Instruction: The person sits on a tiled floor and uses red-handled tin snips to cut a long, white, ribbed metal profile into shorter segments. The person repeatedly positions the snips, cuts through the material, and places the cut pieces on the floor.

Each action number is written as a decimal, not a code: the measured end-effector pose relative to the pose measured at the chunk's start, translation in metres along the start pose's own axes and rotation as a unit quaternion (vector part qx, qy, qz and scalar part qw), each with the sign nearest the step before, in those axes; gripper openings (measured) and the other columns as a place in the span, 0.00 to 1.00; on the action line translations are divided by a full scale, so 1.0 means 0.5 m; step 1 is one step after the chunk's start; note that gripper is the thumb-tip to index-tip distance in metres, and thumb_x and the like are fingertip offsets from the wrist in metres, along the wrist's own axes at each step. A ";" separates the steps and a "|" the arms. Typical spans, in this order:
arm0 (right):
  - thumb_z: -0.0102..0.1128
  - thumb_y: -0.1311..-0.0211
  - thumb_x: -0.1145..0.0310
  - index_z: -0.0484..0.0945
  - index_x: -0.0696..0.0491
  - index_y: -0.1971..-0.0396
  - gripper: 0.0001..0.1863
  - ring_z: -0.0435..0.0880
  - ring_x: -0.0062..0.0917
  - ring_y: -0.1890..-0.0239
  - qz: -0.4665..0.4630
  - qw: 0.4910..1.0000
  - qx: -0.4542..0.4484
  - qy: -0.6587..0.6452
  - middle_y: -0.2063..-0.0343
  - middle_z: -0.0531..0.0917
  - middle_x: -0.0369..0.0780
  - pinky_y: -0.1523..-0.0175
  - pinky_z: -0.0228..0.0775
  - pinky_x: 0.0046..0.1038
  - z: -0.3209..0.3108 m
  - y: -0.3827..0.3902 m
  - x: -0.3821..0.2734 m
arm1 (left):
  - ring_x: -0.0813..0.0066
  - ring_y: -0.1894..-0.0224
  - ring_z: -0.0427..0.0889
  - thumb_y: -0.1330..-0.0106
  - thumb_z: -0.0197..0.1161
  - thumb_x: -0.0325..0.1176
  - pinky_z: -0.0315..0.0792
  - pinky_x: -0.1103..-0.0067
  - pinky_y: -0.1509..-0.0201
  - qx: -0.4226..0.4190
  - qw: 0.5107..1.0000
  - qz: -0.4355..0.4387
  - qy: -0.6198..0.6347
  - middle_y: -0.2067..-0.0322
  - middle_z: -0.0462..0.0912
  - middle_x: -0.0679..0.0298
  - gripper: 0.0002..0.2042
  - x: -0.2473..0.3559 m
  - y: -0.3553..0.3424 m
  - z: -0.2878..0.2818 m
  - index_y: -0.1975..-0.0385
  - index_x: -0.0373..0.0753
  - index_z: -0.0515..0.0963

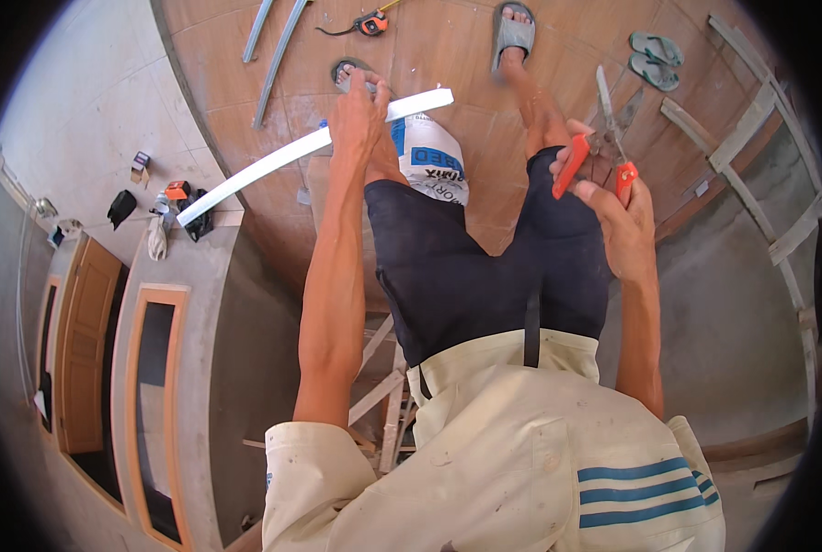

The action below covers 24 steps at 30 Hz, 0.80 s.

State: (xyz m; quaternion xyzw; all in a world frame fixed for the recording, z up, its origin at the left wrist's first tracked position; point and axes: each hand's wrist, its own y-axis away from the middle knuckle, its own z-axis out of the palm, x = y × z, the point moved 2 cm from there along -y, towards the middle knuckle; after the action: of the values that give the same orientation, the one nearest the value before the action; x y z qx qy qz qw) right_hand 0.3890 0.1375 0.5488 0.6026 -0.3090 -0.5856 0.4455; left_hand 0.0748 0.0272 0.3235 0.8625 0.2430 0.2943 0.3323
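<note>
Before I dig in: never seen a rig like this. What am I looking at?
No machine here, just a person's two bare hands. There's one picture, from a fisheye camera on the head looking down, so straight edges bend near its rim. Picture left is the person's left.

The left hand holds a long white strip. The right hand holds red-handled snips, blades spread, clear of the strip.

On the tiled floor lie a tape measure, two metal strips and a pair of slippers.
</note>
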 end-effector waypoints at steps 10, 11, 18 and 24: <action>0.65 0.32 0.74 0.77 0.69 0.36 0.26 0.87 0.31 0.46 -0.110 0.963 0.198 -0.145 0.50 0.86 0.46 0.34 0.77 0.35 0.080 -0.241 0.252 | 0.41 0.56 0.91 0.26 0.59 0.46 0.83 0.52 0.50 -0.137 0.976 0.120 -0.120 0.62 0.91 0.44 0.17 -0.103 -0.254 0.407 0.53 0.39 0.84; 0.67 0.32 0.73 0.79 0.68 0.39 0.24 0.87 0.30 0.47 -0.117 0.963 0.200 -0.139 0.51 0.87 0.46 0.36 0.78 0.35 0.076 -0.271 0.278 | 0.42 0.56 0.91 0.26 0.59 0.46 0.83 0.53 0.50 -0.164 0.968 0.127 -0.140 0.62 0.91 0.44 0.16 -0.131 -0.253 0.456 0.53 0.39 0.84; 0.60 0.30 0.73 0.72 0.69 0.35 0.27 0.83 0.50 0.35 -0.146 0.956 0.144 -0.208 0.40 0.81 0.55 0.25 0.67 0.54 0.016 -0.446 0.410 | 0.38 0.57 0.89 0.25 0.60 0.47 0.81 0.47 0.50 -0.105 0.959 0.199 -0.173 0.63 0.89 0.42 0.19 -0.201 -0.343 0.670 0.47 0.38 0.84; 0.57 0.29 0.70 0.71 0.68 0.34 0.27 0.82 0.49 0.35 -0.240 0.938 0.120 -0.220 0.40 0.81 0.54 0.28 0.68 0.53 -0.103 -0.448 0.369 | 0.45 0.55 0.92 0.26 0.60 0.46 0.85 0.56 0.51 -0.163 0.948 0.193 -0.193 0.61 0.92 0.47 0.16 -0.176 -0.351 0.686 0.53 0.42 0.86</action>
State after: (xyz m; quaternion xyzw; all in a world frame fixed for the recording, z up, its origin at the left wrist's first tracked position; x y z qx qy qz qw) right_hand 0.4287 0.0738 0.2637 0.5643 -0.3135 -0.7514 0.1369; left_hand 0.2027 -0.0586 -0.0405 0.8674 -0.0482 0.2160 0.4457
